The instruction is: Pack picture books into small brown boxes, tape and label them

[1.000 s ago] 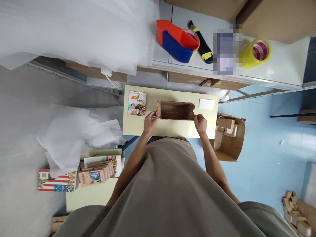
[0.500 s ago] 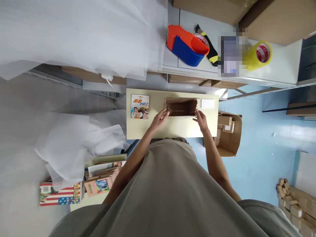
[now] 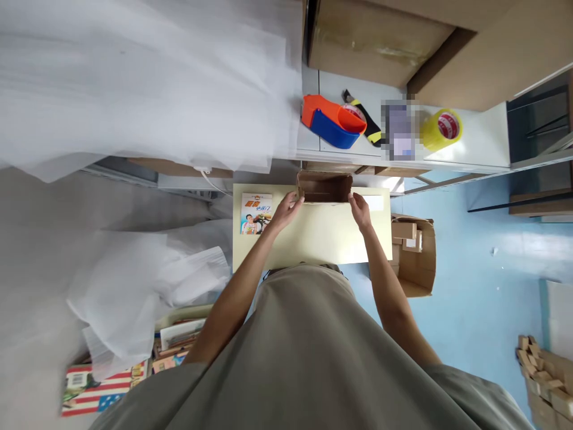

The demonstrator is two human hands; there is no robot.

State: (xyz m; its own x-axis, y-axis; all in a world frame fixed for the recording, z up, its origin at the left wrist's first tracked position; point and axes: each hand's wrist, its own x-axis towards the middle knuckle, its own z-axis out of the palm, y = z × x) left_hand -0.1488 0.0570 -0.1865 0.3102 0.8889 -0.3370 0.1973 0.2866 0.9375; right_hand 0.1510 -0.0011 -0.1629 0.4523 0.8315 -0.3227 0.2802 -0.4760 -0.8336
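A small cardboard box [image 3: 324,186] with its top open faces me at the far edge of the pale yellow tabletop [image 3: 313,239]. My left hand [image 3: 287,210] grips its left side, thumb and fingers closed at the near corner. At the opposite corner, my right hand [image 3: 359,209] pinches the box's right side. Left of the box lies a book [image 3: 256,214] with a person pictured on its cover. A white card or paper [image 3: 374,203] rests just to the right, beside my right hand.
On the shelf behind are an orange-and-blue tape dispenser [image 3: 334,121], a yellow tape roll [image 3: 441,130] and a black-and-yellow tool [image 3: 364,119]. White packing sheets [image 3: 147,83] hang at left. An open carton [image 3: 416,263] stands right of the table; books [image 3: 102,391] lie lower left.
Both hands have moved the box away from me, toward the table's far edge. The camera view has shifted, so the shelf and table sit lower in the picture.
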